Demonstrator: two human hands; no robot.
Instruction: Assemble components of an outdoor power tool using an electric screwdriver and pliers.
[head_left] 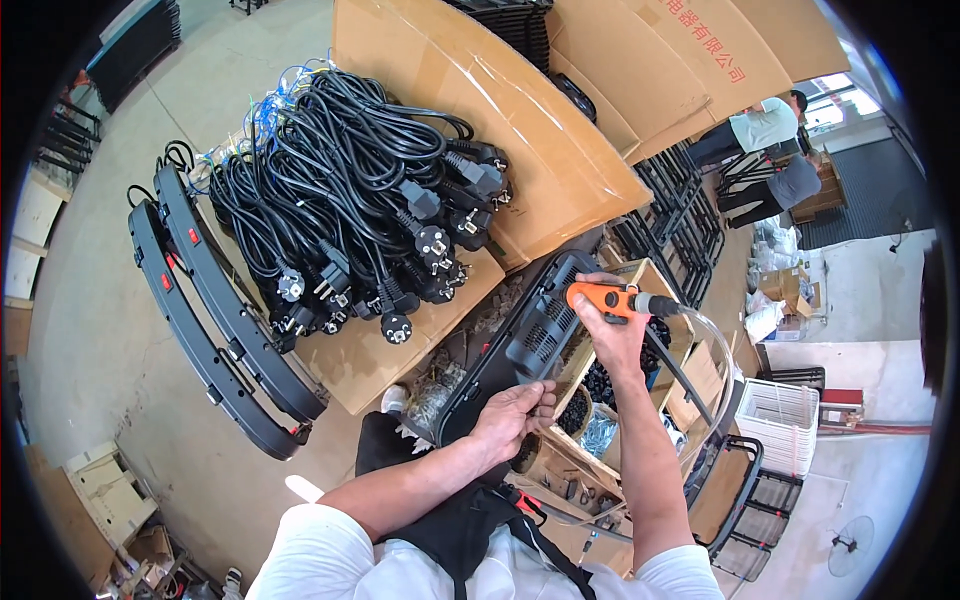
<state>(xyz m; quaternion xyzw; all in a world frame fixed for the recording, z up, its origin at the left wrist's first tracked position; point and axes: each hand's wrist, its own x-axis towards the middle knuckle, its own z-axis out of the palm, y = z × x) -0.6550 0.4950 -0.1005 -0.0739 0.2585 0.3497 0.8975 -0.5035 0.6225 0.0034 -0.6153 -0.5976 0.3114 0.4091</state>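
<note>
My right hand is wrapped around an orange pneumatic screwdriver, whose dark rear end joins a clear hose. The tool's front end points left over a dark grey vented plastic cover. That cover lies on a long black plastic housing in front of me. Just below the cover's near end, my left hand is closed with fingers curled together. Whatever it may hold is too small to make out.
Black power cords with plugs lie heaped on cardboard to the left, beside two curved black housings with red switches. A wooden parts box with black pieces and screws stands right. Two people are at the far right.
</note>
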